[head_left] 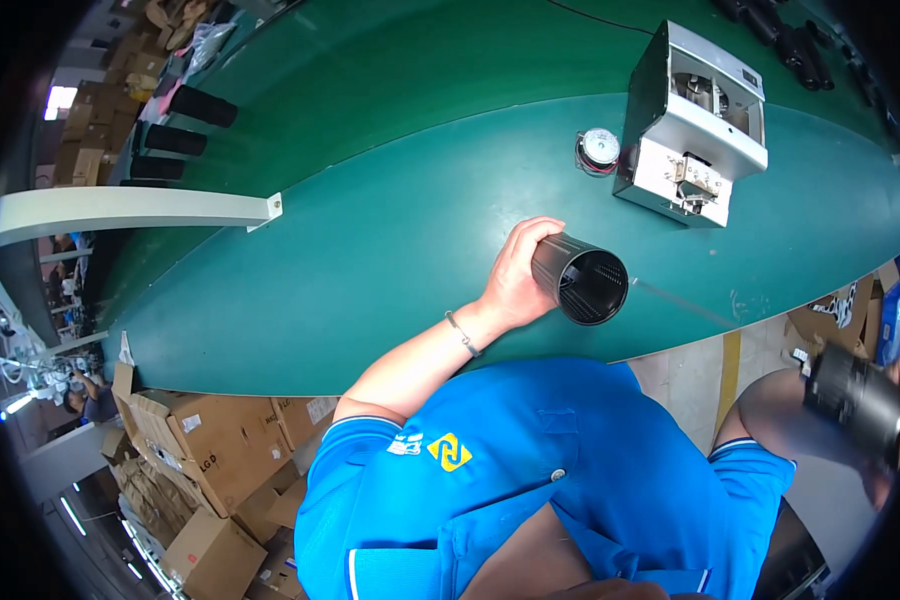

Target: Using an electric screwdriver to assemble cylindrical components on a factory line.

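My left hand is wrapped round a black cylindrical housing, a hollow tube with an open end that shows slotted walls inside. It is tilted just above the green table. At the far right edge of the view, my right hand grips a second black cylindrical part, smeared by motion. A small light connector seems to stick out at its left side. Much of that hand is hidden behind the part or lost in the dark rim.
A silver and black bench machine stands at the back right of the green table. Beside it lies a round metal part with red wires. A white bracket arm reaches in at left. Cardboard boxes crowd the lower left.
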The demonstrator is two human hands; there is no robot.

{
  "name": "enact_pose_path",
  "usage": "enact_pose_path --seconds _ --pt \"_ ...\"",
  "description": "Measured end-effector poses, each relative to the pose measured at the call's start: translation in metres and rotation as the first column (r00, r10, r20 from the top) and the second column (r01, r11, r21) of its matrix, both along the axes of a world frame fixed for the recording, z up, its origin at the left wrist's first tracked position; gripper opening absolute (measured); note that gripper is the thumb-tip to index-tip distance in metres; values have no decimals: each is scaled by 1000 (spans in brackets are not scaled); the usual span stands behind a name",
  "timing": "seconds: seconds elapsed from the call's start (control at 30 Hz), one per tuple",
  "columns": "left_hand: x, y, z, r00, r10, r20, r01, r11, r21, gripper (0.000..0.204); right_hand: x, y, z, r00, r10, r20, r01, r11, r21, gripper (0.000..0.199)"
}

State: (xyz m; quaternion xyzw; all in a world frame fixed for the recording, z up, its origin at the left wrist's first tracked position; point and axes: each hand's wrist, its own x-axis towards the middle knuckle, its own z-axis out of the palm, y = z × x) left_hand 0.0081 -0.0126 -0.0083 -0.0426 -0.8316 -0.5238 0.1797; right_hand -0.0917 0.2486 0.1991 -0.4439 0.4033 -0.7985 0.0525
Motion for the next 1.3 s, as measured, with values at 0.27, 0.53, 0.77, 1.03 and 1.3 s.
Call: enact_pose_path --seconds 0.27,0.53,0.77,1.03,1.3 --pt "2 3 5 999 -9 -38 10 1000 6 60 26 -44 12 988 126 -83 -121 991 61 52" --pt "0 4 7 999 -4 -45 4 1000 8 61 13 -83 4 952 270 -145 -252 959 129 61" --pt "0 3 7 999 7 -52 -6 1000 15 61 10 -82 -2 953 266 -142 -235 950 204 65" --pt "-1 4 9 999 21 -37 -21 1000 17 62 14 -90 -9 968 217 -127 -189 960 205 65" --pt "-3 -1 13 998 20 53 -20 1000 1 67 -16 -37 18 915 345 -207 -315 935 165 50"
